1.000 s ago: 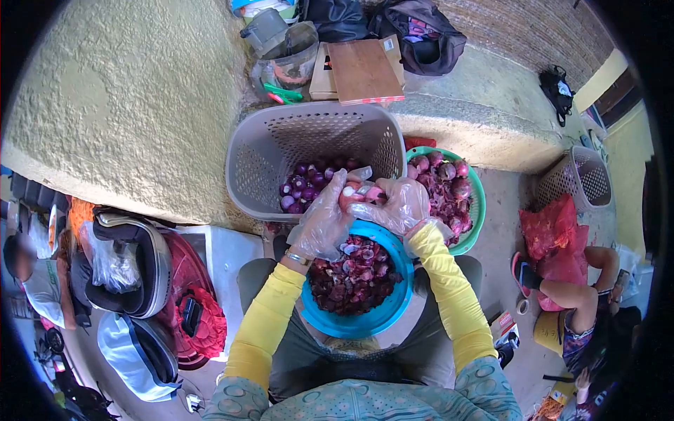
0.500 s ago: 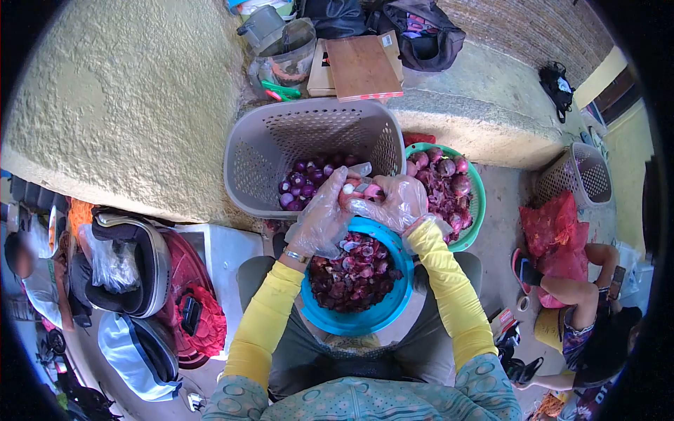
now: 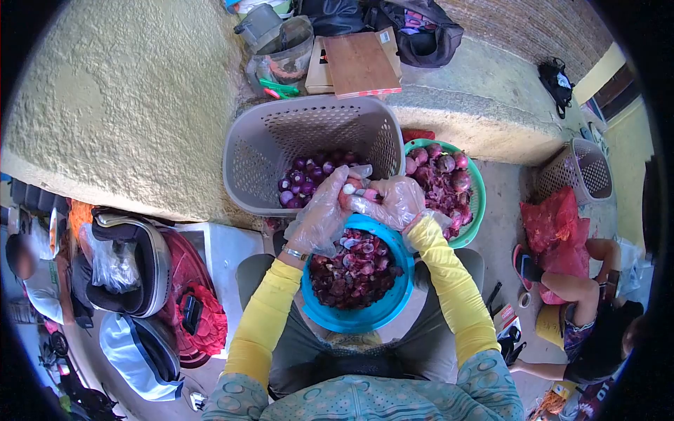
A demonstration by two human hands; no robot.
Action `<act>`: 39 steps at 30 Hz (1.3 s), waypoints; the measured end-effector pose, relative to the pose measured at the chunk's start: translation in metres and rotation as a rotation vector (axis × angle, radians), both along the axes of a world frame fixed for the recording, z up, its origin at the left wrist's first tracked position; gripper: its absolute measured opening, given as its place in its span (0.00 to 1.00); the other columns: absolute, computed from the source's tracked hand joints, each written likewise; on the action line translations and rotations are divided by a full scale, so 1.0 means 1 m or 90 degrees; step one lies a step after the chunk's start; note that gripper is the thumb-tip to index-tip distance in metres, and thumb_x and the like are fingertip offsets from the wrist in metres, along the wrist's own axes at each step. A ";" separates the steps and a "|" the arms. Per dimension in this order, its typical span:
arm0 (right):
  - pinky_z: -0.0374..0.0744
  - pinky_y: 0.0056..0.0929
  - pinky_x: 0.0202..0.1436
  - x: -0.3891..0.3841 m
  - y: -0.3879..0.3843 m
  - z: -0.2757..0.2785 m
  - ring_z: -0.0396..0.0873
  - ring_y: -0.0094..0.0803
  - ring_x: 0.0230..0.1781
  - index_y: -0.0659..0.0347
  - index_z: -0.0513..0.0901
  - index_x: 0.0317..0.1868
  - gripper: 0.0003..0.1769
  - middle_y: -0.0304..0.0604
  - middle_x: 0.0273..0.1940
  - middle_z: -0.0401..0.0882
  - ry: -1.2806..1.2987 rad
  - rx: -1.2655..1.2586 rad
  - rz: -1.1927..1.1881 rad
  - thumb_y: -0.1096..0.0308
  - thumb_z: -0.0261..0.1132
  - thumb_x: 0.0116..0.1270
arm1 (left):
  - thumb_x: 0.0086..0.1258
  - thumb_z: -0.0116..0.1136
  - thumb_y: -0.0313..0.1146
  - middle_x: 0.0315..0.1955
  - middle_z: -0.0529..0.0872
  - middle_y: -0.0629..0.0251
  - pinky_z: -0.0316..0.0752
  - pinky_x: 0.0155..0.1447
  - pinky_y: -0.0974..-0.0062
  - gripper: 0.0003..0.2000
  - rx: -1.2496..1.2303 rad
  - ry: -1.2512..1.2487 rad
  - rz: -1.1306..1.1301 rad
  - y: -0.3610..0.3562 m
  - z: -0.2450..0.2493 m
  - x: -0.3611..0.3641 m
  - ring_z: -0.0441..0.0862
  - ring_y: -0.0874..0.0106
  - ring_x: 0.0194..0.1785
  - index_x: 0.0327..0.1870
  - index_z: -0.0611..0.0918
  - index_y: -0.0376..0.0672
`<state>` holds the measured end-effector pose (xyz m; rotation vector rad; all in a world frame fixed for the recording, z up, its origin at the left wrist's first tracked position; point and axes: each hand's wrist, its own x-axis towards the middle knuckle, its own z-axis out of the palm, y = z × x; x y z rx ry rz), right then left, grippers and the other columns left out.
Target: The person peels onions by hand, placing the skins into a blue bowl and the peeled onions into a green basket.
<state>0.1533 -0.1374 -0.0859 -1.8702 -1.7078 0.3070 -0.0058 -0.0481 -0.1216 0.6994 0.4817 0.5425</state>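
My left hand (image 3: 324,207), in a clear plastic glove, is closed around a red onion (image 3: 349,189) with a pale cut end. Against the onion, my gloved right hand (image 3: 399,202) has its fingers curled; a small greyish and pink item shows by its thumb, too hidden to name. Both hands are above the far rim of a blue basin (image 3: 404,295) full of loose onion skins (image 3: 351,274). Just beyond them is a grey perforated basket (image 3: 239,165) with peeled onions (image 3: 298,182) inside. To the right, a green colander (image 3: 479,203) contains unpeeled onions (image 3: 446,163) and skins.
A low concrete ledge (image 3: 477,119) carries a brown board (image 3: 361,63) and bags. On the left are a white box (image 3: 235,252) and a child car seat (image 3: 133,263). At right, a seated person (image 3: 597,330) is beside a red mesh sack (image 3: 554,224).
My hands stay together around the onion, with only a slight shift of the right fingers. The seated person at the right has moved an arm and leaned slightly.
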 end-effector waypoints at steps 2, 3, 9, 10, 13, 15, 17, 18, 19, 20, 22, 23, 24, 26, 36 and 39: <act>0.82 0.48 0.33 -0.001 -0.001 -0.006 0.85 0.54 0.26 0.55 0.92 0.33 0.33 0.53 0.24 0.84 -0.001 0.015 0.001 0.29 0.71 0.59 | 0.87 0.48 0.45 0.44 0.79 0.72 0.73 0.39 0.89 0.16 -0.057 -0.009 0.006 0.002 -0.005 -0.002 0.76 0.85 0.41 0.51 0.81 0.41; 0.80 0.46 0.31 -0.001 -0.002 -0.008 0.83 0.53 0.24 0.56 0.90 0.30 0.33 0.50 0.22 0.83 -0.004 0.030 0.002 0.29 0.73 0.57 | 0.86 0.48 0.47 0.45 0.80 0.71 0.75 0.42 0.86 0.17 -0.037 -0.009 -0.024 0.003 -0.002 -0.003 0.77 0.84 0.43 0.52 0.81 0.41; 0.81 0.46 0.30 -0.002 -0.007 -0.007 0.84 0.49 0.24 0.52 0.88 0.26 0.30 0.46 0.23 0.84 -0.048 0.019 0.097 0.30 0.74 0.56 | 0.85 0.50 0.50 0.48 0.83 0.68 0.81 0.54 0.75 0.19 -0.012 0.021 -0.006 -0.006 0.028 -0.006 0.81 0.77 0.51 0.55 0.81 0.42; 0.81 0.47 0.29 -0.001 -0.008 -0.004 0.85 0.49 0.24 0.51 0.88 0.27 0.31 0.46 0.24 0.85 -0.028 0.032 0.093 0.29 0.72 0.57 | 0.85 0.50 0.51 0.48 0.83 0.68 0.81 0.57 0.73 0.20 0.010 0.008 0.008 -0.005 0.024 -0.006 0.82 0.76 0.52 0.56 0.81 0.42; 0.82 0.47 0.30 0.000 -0.007 0.005 0.85 0.50 0.24 0.52 0.88 0.28 0.33 0.49 0.23 0.84 0.007 0.075 -0.015 0.27 0.72 0.54 | 0.85 0.50 0.50 0.48 0.83 0.69 0.80 0.56 0.76 0.20 0.007 0.021 0.008 -0.003 0.014 -0.006 0.81 0.78 0.52 0.56 0.80 0.41; 0.82 0.47 0.30 0.002 -0.005 0.001 0.85 0.51 0.24 0.54 0.88 0.28 0.34 0.50 0.23 0.84 -0.002 0.071 -0.029 0.27 0.72 0.54 | 0.86 0.50 0.49 0.47 0.82 0.70 0.80 0.54 0.77 0.19 -0.006 -0.002 -0.007 -0.001 0.008 -0.004 0.81 0.79 0.50 0.56 0.81 0.41; 0.82 0.48 0.30 0.003 -0.005 -0.003 0.85 0.52 0.25 0.55 0.88 0.29 0.35 0.51 0.22 0.84 -0.010 0.066 -0.043 0.26 0.73 0.53 | 0.86 0.50 0.48 0.46 0.82 0.71 0.79 0.53 0.79 0.18 -0.019 -0.023 -0.023 -0.001 0.004 -0.003 0.81 0.80 0.48 0.56 0.81 0.40; 0.82 0.48 0.30 0.003 -0.004 -0.005 0.85 0.52 0.25 0.56 0.88 0.30 0.36 0.52 0.22 0.84 -0.010 0.070 -0.042 0.26 0.72 0.54 | 0.86 0.50 0.47 0.45 0.81 0.72 0.79 0.51 0.80 0.18 -0.016 -0.028 -0.011 -0.003 0.006 -0.002 0.80 0.81 0.46 0.56 0.81 0.40; 0.82 0.49 0.30 0.003 -0.003 -0.005 0.85 0.53 0.25 0.56 0.88 0.30 0.36 0.53 0.22 0.83 -0.010 0.075 -0.040 0.26 0.72 0.54 | 0.86 0.50 0.46 0.44 0.81 0.73 0.78 0.49 0.82 0.17 -0.013 -0.032 0.001 -0.004 0.007 -0.001 0.79 0.82 0.44 0.57 0.81 0.40; 0.82 0.49 0.30 0.002 -0.004 -0.004 0.85 0.53 0.25 0.56 0.88 0.30 0.36 0.53 0.22 0.83 -0.009 0.075 -0.041 0.26 0.72 0.54 | 0.86 0.50 0.46 0.44 0.81 0.73 0.78 0.49 0.82 0.17 -0.014 -0.032 0.000 -0.002 0.003 -0.002 0.79 0.82 0.44 0.57 0.81 0.40; 0.83 0.50 0.30 0.001 -0.004 0.001 0.86 0.53 0.26 0.57 0.88 0.30 0.37 0.54 0.23 0.84 -0.002 0.053 -0.058 0.25 0.71 0.54 | 0.88 0.43 0.50 0.51 0.85 0.60 0.78 0.64 0.76 0.24 0.020 0.009 -0.037 0.003 -0.005 -0.005 0.83 0.74 0.56 0.65 0.77 0.35; 0.83 0.50 0.30 0.002 -0.003 0.000 0.86 0.53 0.26 0.57 0.88 0.30 0.37 0.54 0.23 0.84 -0.002 0.054 -0.058 0.25 0.71 0.54 | 0.88 0.43 0.50 0.51 0.85 0.60 0.78 0.64 0.76 0.24 0.021 0.009 -0.037 0.005 -0.008 -0.006 0.83 0.74 0.56 0.65 0.77 0.35; 0.83 0.50 0.31 0.002 -0.003 -0.001 0.86 0.53 0.26 0.57 0.88 0.30 0.36 0.54 0.23 0.84 -0.006 0.057 -0.052 0.27 0.71 0.56 | 0.88 0.43 0.50 0.51 0.85 0.59 0.78 0.65 0.74 0.24 0.035 0.013 -0.043 0.005 -0.007 -0.007 0.83 0.73 0.56 0.65 0.76 0.35; 0.83 0.50 0.31 0.004 -0.002 -0.008 0.86 0.54 0.26 0.57 0.88 0.31 0.35 0.54 0.24 0.84 -0.010 0.060 -0.044 0.28 0.70 0.58 | 0.88 0.43 0.50 0.51 0.85 0.59 0.78 0.66 0.73 0.24 0.048 0.018 -0.049 0.004 -0.006 -0.008 0.83 0.72 0.56 0.65 0.76 0.35; 0.83 0.51 0.33 0.005 -0.002 -0.007 0.86 0.57 0.29 0.52 0.93 0.46 0.29 0.55 0.27 0.85 0.036 0.042 -0.040 0.34 0.68 0.64 | 0.88 0.43 0.47 0.56 0.81 0.61 0.77 0.69 0.67 0.20 0.001 -0.132 -0.068 0.004 -0.009 -0.007 0.82 0.69 0.58 0.63 0.75 0.38; 0.83 0.51 0.34 0.004 -0.002 -0.007 0.85 0.58 0.30 0.52 0.93 0.45 0.29 0.55 0.28 0.86 0.031 0.015 -0.039 0.35 0.68 0.65 | 0.88 0.44 0.46 0.56 0.81 0.61 0.77 0.69 0.67 0.20 0.017 -0.106 -0.081 0.006 -0.012 -0.010 0.82 0.69 0.58 0.62 0.76 0.39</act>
